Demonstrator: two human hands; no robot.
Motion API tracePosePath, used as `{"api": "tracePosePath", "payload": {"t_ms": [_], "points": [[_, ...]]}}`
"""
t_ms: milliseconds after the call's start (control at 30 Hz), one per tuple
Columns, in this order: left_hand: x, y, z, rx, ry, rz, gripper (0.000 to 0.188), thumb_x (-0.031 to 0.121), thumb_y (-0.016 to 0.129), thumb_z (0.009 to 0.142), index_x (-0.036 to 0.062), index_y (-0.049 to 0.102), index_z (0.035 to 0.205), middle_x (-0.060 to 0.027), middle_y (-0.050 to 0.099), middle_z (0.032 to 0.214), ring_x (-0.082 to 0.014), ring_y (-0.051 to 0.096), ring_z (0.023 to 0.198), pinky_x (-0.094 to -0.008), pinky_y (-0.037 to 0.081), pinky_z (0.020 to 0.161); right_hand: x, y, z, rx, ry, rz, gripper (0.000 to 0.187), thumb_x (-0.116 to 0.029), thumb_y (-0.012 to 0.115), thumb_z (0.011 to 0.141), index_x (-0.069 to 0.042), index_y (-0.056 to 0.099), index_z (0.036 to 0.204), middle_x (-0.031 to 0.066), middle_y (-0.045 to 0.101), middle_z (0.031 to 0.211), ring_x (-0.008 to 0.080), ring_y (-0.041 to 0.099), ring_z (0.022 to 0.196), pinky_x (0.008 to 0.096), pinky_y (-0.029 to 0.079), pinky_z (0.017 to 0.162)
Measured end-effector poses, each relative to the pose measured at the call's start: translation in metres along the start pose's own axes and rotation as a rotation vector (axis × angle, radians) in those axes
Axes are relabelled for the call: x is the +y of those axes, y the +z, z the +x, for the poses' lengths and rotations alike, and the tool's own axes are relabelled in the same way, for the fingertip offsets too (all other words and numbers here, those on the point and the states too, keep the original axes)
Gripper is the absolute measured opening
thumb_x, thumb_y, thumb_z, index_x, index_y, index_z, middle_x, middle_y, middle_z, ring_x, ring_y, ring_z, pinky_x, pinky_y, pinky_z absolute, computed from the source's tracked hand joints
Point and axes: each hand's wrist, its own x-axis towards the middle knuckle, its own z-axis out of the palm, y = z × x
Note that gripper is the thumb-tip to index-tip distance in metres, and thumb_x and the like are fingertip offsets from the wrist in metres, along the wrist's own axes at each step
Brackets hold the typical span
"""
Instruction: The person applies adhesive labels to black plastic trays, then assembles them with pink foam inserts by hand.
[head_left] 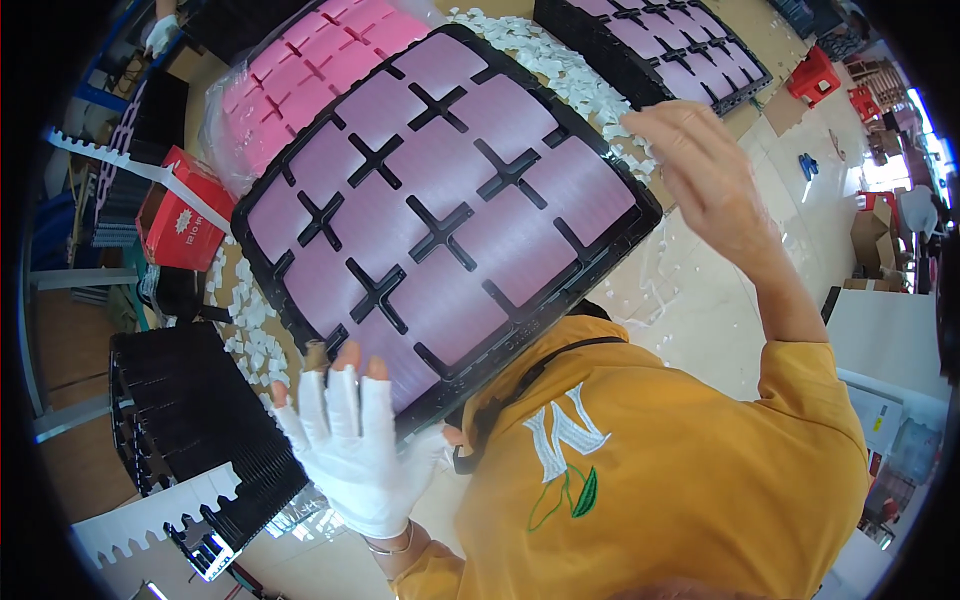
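A black tray (pixel 650 205) with cross-shaped dividers lies tilted across the middle, with lilac sheet panels (pixel 455 175) between the dividers. My left hand (pixel 358 455) wears a white glove with bare fingertips. Its fingers are spread at the tray's near left corner, and nothing shows in them. Off the tray's right corner, my bare right hand (pixel 705 175) is raised with its fingers bent and close together. What its fingertips hold, if anything, cannot be made out. White scraps (pixel 560 65) lie along the tray's far edge, close to those fingertips.
A second lilac-filled black tray (pixel 690 45) stands at the far right. Pink sheets (pixel 330 55) in clear plastic lie beyond the tray. A red box (pixel 183 225), a white notched strip (pixel 140 165) and stacked black trays (pixel 200 410) are at left. Another person's gloved hand (pixel 160 35) shows far left.
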Motion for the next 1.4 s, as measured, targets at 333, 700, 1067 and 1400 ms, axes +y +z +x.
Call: {"api": "tracePosePath", "payload": {"t_ms": [333,700,1067,1400], "points": [[-0.023,0.002,-0.023,0.109,-0.126,0.054,0.079,0.07,0.043,0.087,0.0,0.056,0.122,-0.0158,0.061,0.119,-0.0345,0.055,0.114,-0.0549,0.028,0.109,-0.002,0.033,-0.013,-0.12,0.467,0.502,0.038,-0.005,0.049,0.092,-0.006,0.046,0.13,0.0118,0.065,0.086,0.0244,0.063,0.078,0.0345,0.05,0.073],[-0.022,0.01,-0.02,0.117,-0.116,0.006,0.072,0.072,0.049,0.083,0.0072,0.06,0.113,-0.0103,0.063,0.112,-0.0307,0.056,0.109,-0.0595,0.029,0.109,0.009,0.032,-0.006,-0.136,0.492,0.384,0.034,-0.012,0.048,0.095,-0.008,0.045,0.129,0.0133,0.066,0.086,0.029,0.065,0.079,0.0363,0.05,0.075],[-0.019,0.006,-0.016,0.058,-0.083,-0.007,0.064,0.059,0.051,0.09,0.0005,0.059,0.114,-0.0141,0.062,0.115,-0.034,0.056,0.112,-0.0561,0.03,0.109,0.005,0.025,0.004,-0.345,0.696,0.663,0.032,-0.016,0.046,0.097,-0.005,0.05,0.127,0.0039,0.06,0.069,0.0128,0.057,0.068,0.0293,0.046,0.068],[-0.021,0.008,-0.012,-0.036,-0.097,-0.043,0.068,0.065,0.052,0.083,0.0012,0.059,0.106,-0.0152,0.059,0.114,-0.0379,0.051,0.105,-0.0559,0.032,0.101,0.004,0.009,-0.01,-0.07,0.126,0.098,0.034,0.013,0.05,0.081,-0.001,0.062,0.11,0.0132,0.059,0.104,0.0262,0.059,0.094,0.0315,0.046,0.082]]}}
